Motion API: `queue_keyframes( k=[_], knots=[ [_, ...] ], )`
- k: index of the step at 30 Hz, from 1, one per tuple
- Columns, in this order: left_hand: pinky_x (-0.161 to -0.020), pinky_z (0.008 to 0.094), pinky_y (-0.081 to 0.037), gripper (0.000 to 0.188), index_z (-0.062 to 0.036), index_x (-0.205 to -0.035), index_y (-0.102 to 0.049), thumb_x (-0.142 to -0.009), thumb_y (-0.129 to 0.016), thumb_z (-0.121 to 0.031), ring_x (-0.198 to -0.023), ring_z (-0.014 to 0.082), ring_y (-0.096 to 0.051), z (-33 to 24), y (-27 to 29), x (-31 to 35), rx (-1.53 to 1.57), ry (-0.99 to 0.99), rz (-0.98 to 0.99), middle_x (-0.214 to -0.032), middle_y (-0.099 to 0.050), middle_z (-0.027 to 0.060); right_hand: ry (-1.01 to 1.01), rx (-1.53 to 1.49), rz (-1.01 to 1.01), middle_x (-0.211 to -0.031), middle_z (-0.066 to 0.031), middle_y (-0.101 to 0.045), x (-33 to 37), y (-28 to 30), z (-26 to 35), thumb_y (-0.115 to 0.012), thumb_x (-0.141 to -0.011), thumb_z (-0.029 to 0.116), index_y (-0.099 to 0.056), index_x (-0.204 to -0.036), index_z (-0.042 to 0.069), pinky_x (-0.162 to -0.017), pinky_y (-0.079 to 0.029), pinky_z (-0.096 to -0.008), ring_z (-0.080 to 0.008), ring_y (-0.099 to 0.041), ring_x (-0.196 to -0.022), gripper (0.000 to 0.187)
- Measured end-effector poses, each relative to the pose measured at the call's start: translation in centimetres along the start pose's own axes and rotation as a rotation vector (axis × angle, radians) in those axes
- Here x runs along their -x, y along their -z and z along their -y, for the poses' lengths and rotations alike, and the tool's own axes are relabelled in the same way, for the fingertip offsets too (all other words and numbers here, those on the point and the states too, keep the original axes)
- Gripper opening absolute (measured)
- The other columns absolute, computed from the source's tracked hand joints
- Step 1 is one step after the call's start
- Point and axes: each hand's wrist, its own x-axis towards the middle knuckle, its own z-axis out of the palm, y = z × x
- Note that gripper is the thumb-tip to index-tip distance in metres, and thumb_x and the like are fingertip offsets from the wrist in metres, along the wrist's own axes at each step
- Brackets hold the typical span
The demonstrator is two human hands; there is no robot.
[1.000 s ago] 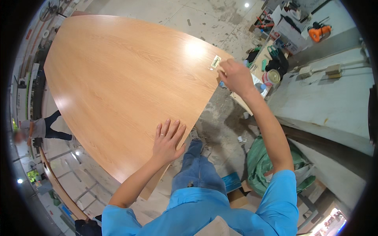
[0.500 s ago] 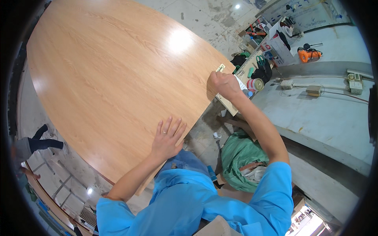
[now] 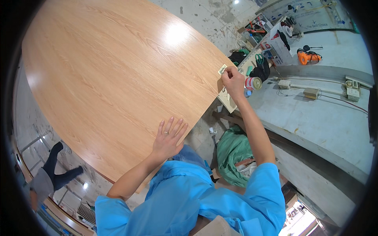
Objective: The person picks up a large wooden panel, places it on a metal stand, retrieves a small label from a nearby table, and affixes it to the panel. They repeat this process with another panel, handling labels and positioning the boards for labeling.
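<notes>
A: What's farthest left?
B: A co-worker (image 3: pixel 53 173) in a grey top and dark trousers, well apart from the board.

A: And the board?
B: The wooden board (image 3: pixel 114 78) spreads flat from the left across to the middle, its narrower end toward the right, in front of the person.

A: Where's the left hand?
B: The left hand (image 3: pixel 169 138) lies palm down on the board near its close edge, fingers spread, a ring on one.

A: Then?
B: A small pale label (image 3: pixel 222 69) at the board's right corner, and just beside it the right hand (image 3: pixel 235 82), fingers curled, thumb and fingertips pressed together. Whether something thin is pinched there, I can't tell.

A: Past that?
B: A green sack (image 3: pixel 233 151) lower down, a red and white can (image 3: pixel 253 83) near the right hand, then an orange power tool (image 3: pixel 309 58) on the pale bench (image 3: pixel 315 129).
</notes>
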Motion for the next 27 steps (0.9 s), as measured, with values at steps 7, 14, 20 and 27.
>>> queue_keyframes(
  k=[7, 14, 20, 27],
  knots=[
    [-0.121, 0.0573, -0.015, 0.074, -0.0193, -0.149, -0.046, -0.082, -0.070, -0.039, -0.150, 0.0337, -0.023, 0.0, 0.2, -0.1, 0.007, 0.002, 0.037, -0.161, -0.034, 0.0061, -0.073, -0.144, -0.023, -0.063, -0.0068, -0.063, -0.7, 1.4, -0.7, -0.064, -0.084, 0.010, -0.066, -0.087, 0.000, -0.055, -0.048, -0.0297, -0.0116, -0.056, -0.053, 0.011],
    [-0.120, 0.0576, -0.016, 0.073, -0.0186, -0.149, -0.047, -0.083, -0.069, -0.040, -0.149, 0.0349, -0.025, 0.1, 0.0, -0.1, -0.015, -0.012, 0.006, -0.159, -0.037, 0.0071, 0.097, 0.171, -0.307, -0.064, -0.0079, -0.065, -3.8, 5.8, -1.0, -0.064, -0.084, 0.010, -0.067, -0.088, 0.001, -0.056, -0.049, -0.0304, -0.0120, -0.063, -0.057, 0.010],
    [-0.118, 0.0572, -0.020, 0.072, -0.0097, -0.148, -0.046, -0.087, -0.067, -0.041, -0.145, 0.0372, -0.030, -1.1, 1.9, -1.8, 0.151, 0.037, -0.028, -0.154, -0.042, 0.0116, -0.126, -0.240, -0.490, -0.070, -0.0093, -0.067, -3.8, 14.1, -4.1, -0.062, -0.088, 0.012, -0.068, -0.092, -0.001, -0.058, -0.049, -0.0319, -0.0143, -0.063, -0.059, 0.014],
    [-0.119, 0.0540, -0.022, 0.062, -0.0029, -0.149, -0.042, -0.098, -0.055, -0.036, -0.144, 0.0411, -0.032, -3.3, 2.2, -16.4, 0.175, -0.049, -0.132, -0.154, -0.042, 0.0162, -0.404, -0.087, -0.331, -0.072, -0.0035, -0.064, 4.6, 14.4, -13.2, -0.064, -0.091, 0.016, -0.067, -0.091, 0.000, -0.052, -0.047, -0.0246, -0.0108, -0.062, -0.060, 0.016]
  ],
)
